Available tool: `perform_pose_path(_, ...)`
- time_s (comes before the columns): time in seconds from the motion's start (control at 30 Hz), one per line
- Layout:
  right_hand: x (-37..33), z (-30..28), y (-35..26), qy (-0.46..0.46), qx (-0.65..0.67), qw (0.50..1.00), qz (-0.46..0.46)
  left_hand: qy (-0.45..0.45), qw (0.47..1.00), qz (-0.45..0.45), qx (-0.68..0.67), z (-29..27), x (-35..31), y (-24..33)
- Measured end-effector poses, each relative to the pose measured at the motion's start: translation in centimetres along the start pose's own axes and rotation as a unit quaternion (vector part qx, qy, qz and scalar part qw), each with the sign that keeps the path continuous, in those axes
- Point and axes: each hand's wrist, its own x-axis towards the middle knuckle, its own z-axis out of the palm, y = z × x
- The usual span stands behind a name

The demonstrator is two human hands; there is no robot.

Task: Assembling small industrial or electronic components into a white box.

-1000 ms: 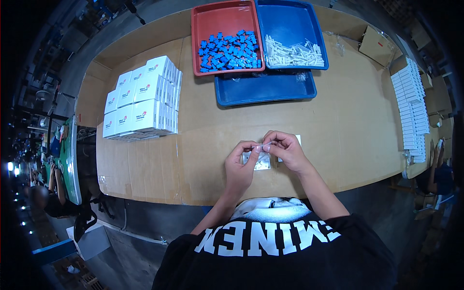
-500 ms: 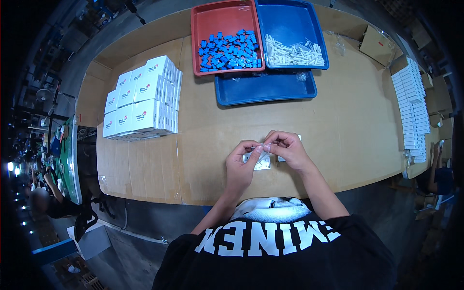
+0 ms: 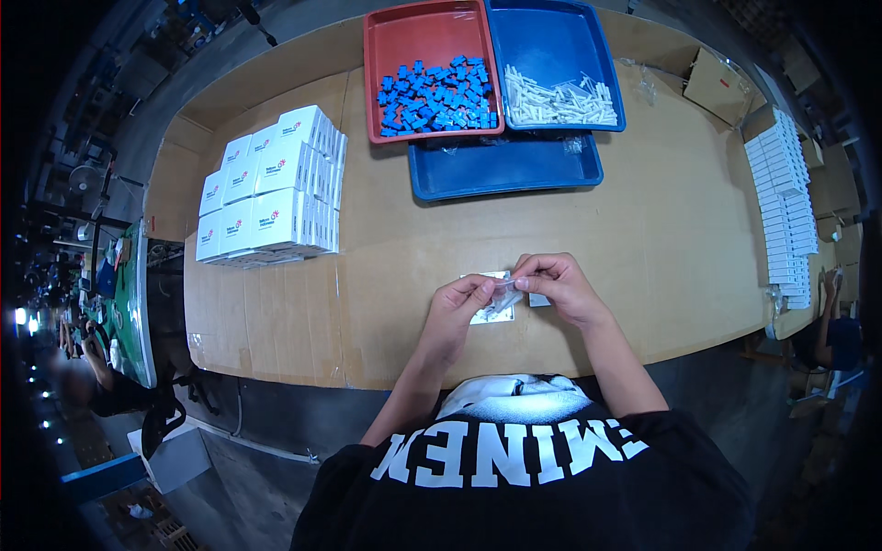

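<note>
Between my two hands hangs a small clear plastic bag (image 3: 506,295), its upper edge pinched from both sides. My left hand (image 3: 451,314) grips the left corner with thumb and forefinger. On the other corner the thumb and fingers of my right hand (image 3: 564,289) are closed. What the bag contains, if anything, is too small to make out. Below it on the cardboard lies a flat white piece (image 3: 502,317), partly covered by the bag and my left hand. Another small pale piece (image 3: 537,300) shows beside my right fingers, mostly hidden.
Ahead stand a red tray (image 3: 418,41) of small blue parts and a blue tray (image 3: 551,46) of white plugs, above a lower blue tray (image 3: 505,174). White boxes (image 3: 266,188) are stacked left; more white boxes (image 3: 781,211) line the right edge. Co-workers sit at both sides.
My hands have moved slightly apart. The plastic bag, bunched between my fingertips before, now hangs spread out between them.
</note>
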Motion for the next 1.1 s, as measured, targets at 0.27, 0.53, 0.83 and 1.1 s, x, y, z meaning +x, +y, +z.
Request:
perform_pose_path(0.27,-0.5,0.4,0.9,-0.015,0.101,0.995,0.021,-0.036,0.999,-0.004,-0.016,0.1,0.0,-1.0)
perform_pose_path(0.53,0.0,0.8,-1.2,-0.019,-0.038,0.999,-0.013,0.01,0.991,-0.109,-0.07,-0.3,0.1,-0.6)
perform_pose_path(0.83,-0.2,0.4,-2.1,0.054,-0.065,0.996,0.006,0.107,0.994,-0.03,-0.01,0.1,0.0,-0.6)
perform_pose_path(1.1,0.0,0.9,-0.1,0.081,-0.121,0.989,0.029,0.101,0.995,0.001,0.026,-0.4,0.6,-1.7)
